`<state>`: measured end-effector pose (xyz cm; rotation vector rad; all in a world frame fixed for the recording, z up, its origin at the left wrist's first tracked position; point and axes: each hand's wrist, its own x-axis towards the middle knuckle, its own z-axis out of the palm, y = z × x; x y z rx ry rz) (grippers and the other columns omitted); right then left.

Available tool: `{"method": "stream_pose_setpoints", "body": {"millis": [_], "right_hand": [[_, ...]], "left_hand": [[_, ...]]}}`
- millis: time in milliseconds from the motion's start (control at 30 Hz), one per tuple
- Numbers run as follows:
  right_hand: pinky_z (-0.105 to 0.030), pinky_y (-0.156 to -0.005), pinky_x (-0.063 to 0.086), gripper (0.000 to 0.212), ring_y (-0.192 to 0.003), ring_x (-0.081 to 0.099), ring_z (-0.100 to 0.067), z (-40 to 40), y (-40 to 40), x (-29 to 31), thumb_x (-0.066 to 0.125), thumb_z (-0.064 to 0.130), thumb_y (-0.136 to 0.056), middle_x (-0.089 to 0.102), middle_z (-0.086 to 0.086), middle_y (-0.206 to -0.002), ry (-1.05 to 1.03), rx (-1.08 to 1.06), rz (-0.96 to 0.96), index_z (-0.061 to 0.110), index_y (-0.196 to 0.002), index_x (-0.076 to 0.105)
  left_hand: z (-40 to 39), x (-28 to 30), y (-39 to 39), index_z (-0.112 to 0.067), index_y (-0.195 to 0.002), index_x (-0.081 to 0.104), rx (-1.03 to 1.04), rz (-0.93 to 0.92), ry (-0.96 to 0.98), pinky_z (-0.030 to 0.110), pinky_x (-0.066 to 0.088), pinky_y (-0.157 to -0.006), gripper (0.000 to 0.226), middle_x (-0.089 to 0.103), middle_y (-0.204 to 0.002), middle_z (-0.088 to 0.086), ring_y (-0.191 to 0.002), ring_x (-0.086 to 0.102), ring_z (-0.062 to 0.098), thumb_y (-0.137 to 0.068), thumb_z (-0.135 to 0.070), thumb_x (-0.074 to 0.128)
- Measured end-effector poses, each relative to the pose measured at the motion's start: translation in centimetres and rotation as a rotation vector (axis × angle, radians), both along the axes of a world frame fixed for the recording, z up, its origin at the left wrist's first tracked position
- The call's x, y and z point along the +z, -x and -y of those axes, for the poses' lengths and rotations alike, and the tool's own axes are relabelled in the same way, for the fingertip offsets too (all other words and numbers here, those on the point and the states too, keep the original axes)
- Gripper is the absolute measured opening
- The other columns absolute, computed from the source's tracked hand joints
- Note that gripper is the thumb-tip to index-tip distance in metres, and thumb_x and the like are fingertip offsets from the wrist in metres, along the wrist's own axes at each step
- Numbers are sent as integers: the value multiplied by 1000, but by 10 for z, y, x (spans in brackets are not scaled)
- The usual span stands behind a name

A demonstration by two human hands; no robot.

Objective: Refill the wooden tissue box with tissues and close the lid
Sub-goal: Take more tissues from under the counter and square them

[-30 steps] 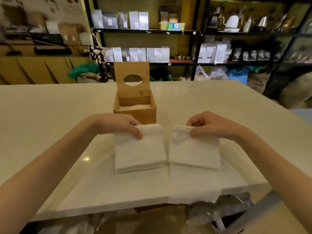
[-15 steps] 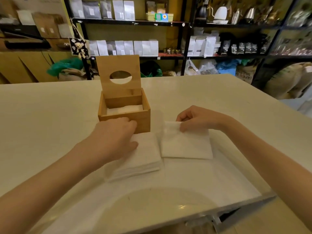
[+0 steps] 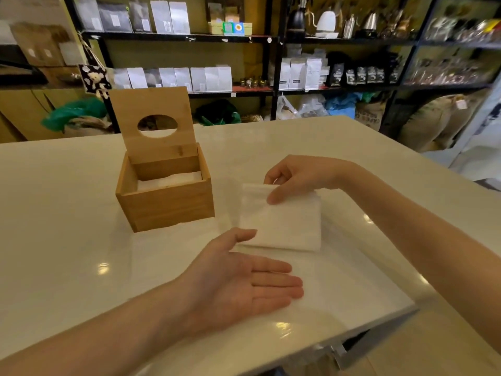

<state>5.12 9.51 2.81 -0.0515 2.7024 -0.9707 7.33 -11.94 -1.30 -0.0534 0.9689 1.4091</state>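
Observation:
The wooden tissue box [image 3: 165, 204] stands on the white table, left of centre. Its lid [image 3: 154, 104], which has an oval hole, is raised upright at the back. Some white tissues [image 3: 170, 180] lie inside the box. To the right of the box lies a folded white tissue stack [image 3: 284, 223]. My right hand [image 3: 295, 177] pinches that stack's far edge. My left hand [image 3: 244, 283] is open, palm up, in front of the stack, with the thumb at its near left corner. A second pale stack [image 3: 168, 253] shows only faintly in front of the box.
The white table [image 3: 59, 213] ends in a corner at the near right [image 3: 406, 308]. Beyond its far side are black shelves [image 3: 273, 77] with bags, boxes and kettles, and sacks sit on the floor.
My left hand has come off the left stack, turned palm up and moved right toward the other stack. My right hand still pinches the right stack's far edge.

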Motion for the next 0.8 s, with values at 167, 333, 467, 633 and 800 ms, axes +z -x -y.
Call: {"method": "stream_pose_setpoints", "body": {"millis": [167,333,467,633,800], "right_hand": [[-21,-62,57,9,-70,71,-15,-6,-8,33,69,25,-76,76,-2,-84,44,-3,-94,22,-84,71],[-17,-52,53,19,-65,71,-13,4,-24,70,74,23,-69,76,0,-77,153,58,-143,15,-86,70],[-19,-55,55,23,-72,72,-17,16,-40,87,72,27,-64,77,-1,-81,245,183,-127,19,-85,70],[-25,-59,57,22,-79,72,-24,26,-53,91,74,22,-68,76,-6,-88,300,292,-86,17,-90,70],[-22,-55,56,17,-69,72,-18,30,-53,79,72,14,-70,76,-3,-79,317,263,-50,11,-86,69]], "left_hand": [[1,-5,3,18,-125,32,207,186,-147,48,40,-91,90,46,-126,39,-113,48,45,-66,-47,51],[1,0,7,11,-132,29,286,189,-313,48,35,-98,101,41,-138,30,-127,40,38,-65,-61,48],[-1,8,7,0,-112,59,286,150,-397,37,24,-111,76,43,-139,19,-133,33,31,-56,-52,60],[1,7,10,-9,-109,66,265,151,-467,43,36,-106,61,58,-127,11,-123,48,30,-81,-58,43],[7,5,13,-11,-112,64,173,67,-484,36,39,-102,66,59,-124,8,-117,50,25,-80,-63,38]]}}
